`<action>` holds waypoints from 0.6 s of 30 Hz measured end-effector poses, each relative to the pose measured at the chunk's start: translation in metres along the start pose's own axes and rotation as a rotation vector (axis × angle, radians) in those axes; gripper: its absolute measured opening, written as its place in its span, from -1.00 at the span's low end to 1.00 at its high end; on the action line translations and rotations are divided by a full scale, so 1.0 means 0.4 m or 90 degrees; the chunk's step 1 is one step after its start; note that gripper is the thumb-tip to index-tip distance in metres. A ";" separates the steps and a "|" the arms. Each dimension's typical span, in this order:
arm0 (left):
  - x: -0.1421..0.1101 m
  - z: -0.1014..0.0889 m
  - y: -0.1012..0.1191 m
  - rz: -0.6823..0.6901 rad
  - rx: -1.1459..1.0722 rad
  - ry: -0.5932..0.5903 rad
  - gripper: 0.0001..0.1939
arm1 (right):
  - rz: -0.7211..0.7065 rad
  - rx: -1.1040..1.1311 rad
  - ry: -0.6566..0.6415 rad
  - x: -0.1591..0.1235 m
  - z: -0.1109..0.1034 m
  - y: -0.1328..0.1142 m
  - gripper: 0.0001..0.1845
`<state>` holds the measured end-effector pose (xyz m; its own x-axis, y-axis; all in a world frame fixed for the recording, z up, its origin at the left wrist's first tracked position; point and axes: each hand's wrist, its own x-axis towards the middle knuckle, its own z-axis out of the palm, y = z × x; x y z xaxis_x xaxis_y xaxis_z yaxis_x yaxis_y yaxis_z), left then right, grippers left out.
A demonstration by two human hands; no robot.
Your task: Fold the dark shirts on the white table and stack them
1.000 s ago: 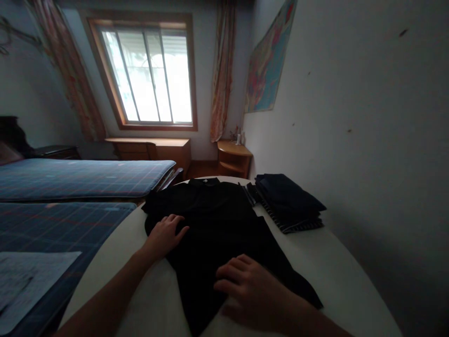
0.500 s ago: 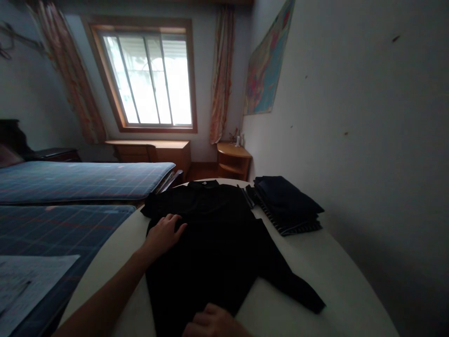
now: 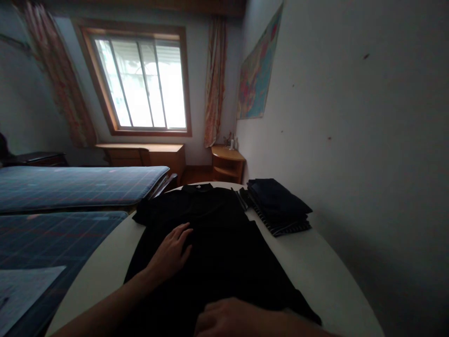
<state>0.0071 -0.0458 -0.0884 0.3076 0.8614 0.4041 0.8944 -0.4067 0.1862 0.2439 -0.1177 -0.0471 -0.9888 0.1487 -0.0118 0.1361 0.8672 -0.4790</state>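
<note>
A black collared shirt (image 3: 210, 262) lies spread out on a round white table (image 3: 336, 285), its collar at the far edge. Palm down on the left part of the shirt's body, my left hand (image 3: 171, 252) has its fingers stretched out and holds nothing. At the bottom of the view my right hand (image 3: 228, 318) is closed, its fingers curled into the black cloth of the shirt's lower part. The fingertips are dim and partly hidden. The shirt's right sleeve runs down towards the near right, partly behind my right forearm.
A stack of folded dark clothes (image 3: 278, 203), striped ones underneath, sits at the table's far right beside the wall. Left of the table are beds with blue plaid mattresses (image 3: 77, 187) and a sheet of paper (image 3: 31, 290). A wooden desk (image 3: 164, 149) stands below the window.
My left hand has slid down and slightly right over the shirt. My right hand has moved right, and the lower shirt is spread wider, covering the gap beside the sleeve. The view has shifted slightly.
</note>
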 end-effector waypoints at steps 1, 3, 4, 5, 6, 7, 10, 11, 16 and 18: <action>-0.012 -0.006 0.013 0.049 -0.034 0.002 -0.64 | 0.031 -0.022 0.025 -0.042 -0.022 0.018 -0.78; -0.033 -0.030 0.051 0.163 -0.101 -0.029 -0.74 | 0.089 -0.012 0.043 -0.122 -0.061 0.033 -0.73; -0.042 -0.044 0.076 0.229 -0.134 -0.065 -0.77 | 0.117 0.002 0.052 -0.157 -0.078 0.034 -0.72; -0.051 -0.057 0.103 0.299 -0.166 -0.110 -0.78 | 0.146 0.008 0.061 -0.186 -0.091 0.032 -0.71; -0.059 -0.067 0.131 0.367 -0.194 -0.150 -0.76 | 0.176 0.013 0.075 -0.210 -0.103 0.029 -0.70; -0.067 -0.073 0.157 0.418 -0.208 -0.188 -0.73 | 0.205 0.015 0.087 -0.228 -0.112 0.028 -0.71; -0.086 -0.063 0.214 0.510 -0.226 -0.259 -0.75 | 0.290 0.012 0.131 -0.260 -0.132 0.034 -0.68; -0.091 -0.054 0.223 0.520 -0.235 -0.270 -0.75 | 0.318 0.008 0.148 -0.266 -0.137 0.039 -0.67; -0.105 -0.012 0.213 0.508 -0.308 -0.330 -0.67 | 0.397 0.019 0.172 -0.289 -0.143 0.064 -0.72; -0.120 -0.003 0.203 0.491 -0.312 -0.358 -0.66 | 0.385 0.028 0.142 -0.296 -0.139 0.068 -0.77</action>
<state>0.0645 -0.1205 -0.0918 0.9510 0.2853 0.1189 0.2056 -0.8711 0.4459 0.3682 -0.0852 -0.0101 -0.7014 0.7042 -0.1108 0.6581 0.5800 -0.4801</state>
